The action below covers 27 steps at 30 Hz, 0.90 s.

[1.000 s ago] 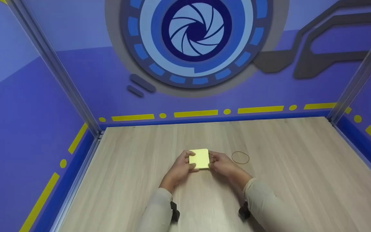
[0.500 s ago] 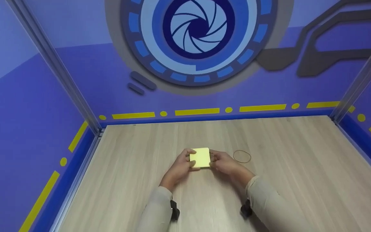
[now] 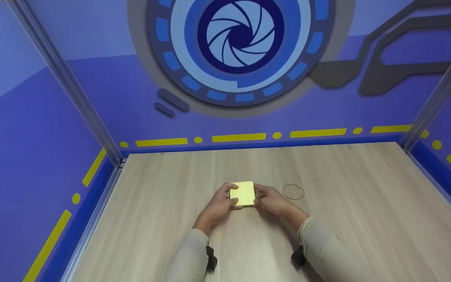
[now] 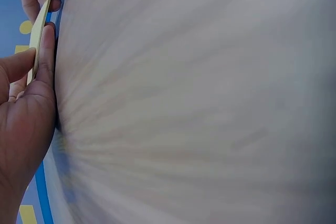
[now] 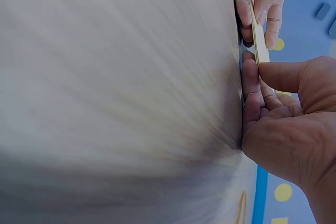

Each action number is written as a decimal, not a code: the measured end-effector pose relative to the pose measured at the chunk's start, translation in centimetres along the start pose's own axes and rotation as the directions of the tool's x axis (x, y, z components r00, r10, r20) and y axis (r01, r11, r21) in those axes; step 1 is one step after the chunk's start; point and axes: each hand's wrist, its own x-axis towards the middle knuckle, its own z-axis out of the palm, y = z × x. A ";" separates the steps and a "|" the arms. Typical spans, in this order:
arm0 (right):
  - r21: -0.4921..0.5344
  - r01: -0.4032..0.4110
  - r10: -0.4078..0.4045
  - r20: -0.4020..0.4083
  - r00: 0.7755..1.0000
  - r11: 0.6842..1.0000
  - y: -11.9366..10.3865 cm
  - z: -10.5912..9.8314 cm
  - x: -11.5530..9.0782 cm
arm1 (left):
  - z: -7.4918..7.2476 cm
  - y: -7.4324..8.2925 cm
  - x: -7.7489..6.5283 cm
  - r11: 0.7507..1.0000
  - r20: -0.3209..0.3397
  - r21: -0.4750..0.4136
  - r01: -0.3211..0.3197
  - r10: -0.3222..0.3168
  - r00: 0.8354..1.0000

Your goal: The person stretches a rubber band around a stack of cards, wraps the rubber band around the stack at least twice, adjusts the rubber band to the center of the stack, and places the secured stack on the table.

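Note:
A thin stack of square, pale yellow cards (image 3: pixel 242 193) with rounded corners is held between both hands, just over the wooden tabletop. My left hand (image 3: pixel 218 203) pinches its left edge, thumb on the upper face and fingers underneath. On the opposite edge, my right hand (image 3: pixel 273 200) grips the stack in the same way. Seen edge-on in the left wrist view, the stack of cards (image 4: pixel 38 38) shows fine layers between thumb and fingers. The right wrist view shows the right thumb (image 5: pixel 281 75) against the near end. The stack's underside is hidden.
A tan rubber band (image 3: pixel 283 192) lies on the table (image 3: pixel 163 219) just right of my right hand. Blue printed panels (image 3: pixel 100 98) enclose the tabletop at the back and on both sides, with metal posts (image 3: pixel 69 86) at the corners.

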 end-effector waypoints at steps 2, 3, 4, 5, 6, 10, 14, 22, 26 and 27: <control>-0.009 0.007 -0.007 -0.001 1.000 1.000 0.0 0.0 -0.1 | 0.0 -0.1 0.0 1.000 0.004 -0.006 -0.003 0.003 1.000; -0.009 0.005 -0.005 -0.003 1.000 1.000 -0.1 0.1 -0.1 | 0.0 -0.2 -0.1 1.000 0.005 -0.007 -0.005 0.005 1.000; -0.010 0.000 0.000 -0.003 1.000 1.000 -0.1 0.1 -0.1 | 0.1 -0.2 -0.1 1.000 0.003 -0.009 -0.006 0.006 1.000; -0.012 -0.001 0.001 -0.004 1.000 1.000 -0.1 0.1 -0.1 | 0.1 -0.3 -0.1 1.000 0.002 -0.012 -0.007 0.007 1.000; -0.006 -0.003 0.003 -0.004 1.000 1.000 -0.2 0.1 -0.1 | 0.1 -0.3 -0.1 1.000 0.000 -0.013 -0.008 0.008 1.000; 0.010 -0.022 0.022 -0.005 1.000 1.000 -0.2 0.2 -0.2 | 0.1 -0.2 -0.2 1.000 -0.009 -0.008 -0.013 0.013 1.000; 0.016 -0.021 0.021 -0.008 1.000 1.000 -0.1 0.2 -0.2 | 0.2 -0.1 -0.4 1.000 -0.016 0.001 -0.021 0.021 1.000; 0.025 -0.003 0.004 -0.010 1.000 1.000 -0.4 0.1 -0.8 | 0.6 0.1 -0.8 0.998 -0.061 0.004 -0.068 0.068 0.996; 0.001 0.017 -0.017 -0.031 0.999 1.000 -0.6 -0.1 -1.5 | 0.7 -0.1 -1.0 0.996 -0.081 0.021 -0.089 0.090 0.993; -0.007 0.017 -0.017 -0.040 0.999 1.000 -0.6 -0.2 -1.7 | 0.7 -0.1 -1.1 0.996 -0.082 0.015 -0.090 0.091 0.992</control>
